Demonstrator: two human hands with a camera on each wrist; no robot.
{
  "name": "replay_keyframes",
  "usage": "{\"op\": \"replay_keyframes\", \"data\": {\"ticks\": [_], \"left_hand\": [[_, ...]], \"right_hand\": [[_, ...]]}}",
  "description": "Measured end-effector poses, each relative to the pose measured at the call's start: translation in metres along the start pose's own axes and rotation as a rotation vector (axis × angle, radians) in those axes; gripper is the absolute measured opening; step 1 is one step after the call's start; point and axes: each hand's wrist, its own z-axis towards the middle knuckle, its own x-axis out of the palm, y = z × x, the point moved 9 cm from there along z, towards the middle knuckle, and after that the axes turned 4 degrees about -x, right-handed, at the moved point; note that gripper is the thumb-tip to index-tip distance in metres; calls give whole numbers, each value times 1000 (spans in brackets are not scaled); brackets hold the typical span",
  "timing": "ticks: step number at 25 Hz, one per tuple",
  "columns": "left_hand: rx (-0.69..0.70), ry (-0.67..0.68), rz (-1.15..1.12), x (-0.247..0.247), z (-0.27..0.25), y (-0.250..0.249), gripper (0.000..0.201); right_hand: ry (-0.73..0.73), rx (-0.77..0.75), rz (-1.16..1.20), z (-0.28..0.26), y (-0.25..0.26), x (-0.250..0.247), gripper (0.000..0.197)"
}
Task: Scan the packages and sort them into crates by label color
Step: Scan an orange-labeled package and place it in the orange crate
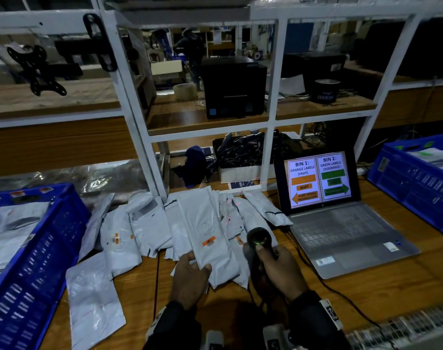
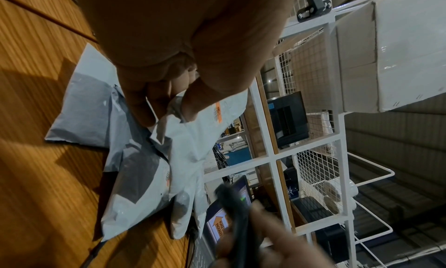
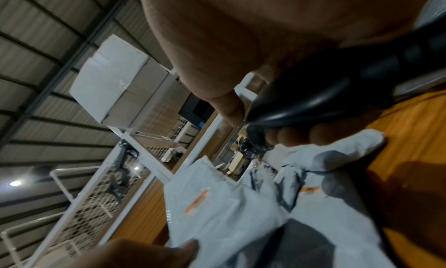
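My left hand (image 1: 190, 269) pinches the near end of a long grey package (image 1: 207, 223) with an orange label (image 1: 208, 241), thumb on top and fingers under it, as the left wrist view shows at the package (image 2: 190, 131). My right hand (image 1: 278, 266) grips a black barcode scanner (image 1: 259, 241) with a green light lit, its head pointing at the package from the right. Red scan light falls on the pile of grey packages (image 1: 149, 223) behind. The right wrist view shows the scanner (image 3: 313, 92) above the package (image 3: 217, 205).
A blue crate (image 1: 38, 248) with orange-labelled packages stands at the left, another blue crate (image 1: 417, 178) at the right. An open laptop (image 1: 341, 223) shows bin instructions. A white shelf frame (image 1: 144, 122) rises behind the pile. Cables run across the wooden table (image 1: 392, 286).
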Motion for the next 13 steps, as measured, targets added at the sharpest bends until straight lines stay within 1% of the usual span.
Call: {"op": "replay_keyframes", "data": {"ticks": [2,3,4,7,9,11,13], "left_hand": [[-5,9,-16,2,-1,0,35],[0,15,-16,2,-1,-2,35],[8,19,-16,2,-2,-5,33],[43,25,-68,-2,-3,-17,23],[55,24,-94,-7,-5,-24,22],[51,8,-98,-14,-6,-27,24],[33,-4,-141,-27,-5,-27,25]], "right_hand": [[-26,46,-57,6,-19,-12,17],[-19,73,-94,8,-29,-16,13],[-12,106,-132,9,-40,-19,14],[-2,201,-215,16,-73,-23,27],[-4,237,-251,20,-89,-24,31],[-4,279,-274,22,-97,-24,34],[-20,297,-295,23,-94,-23,34]]}}
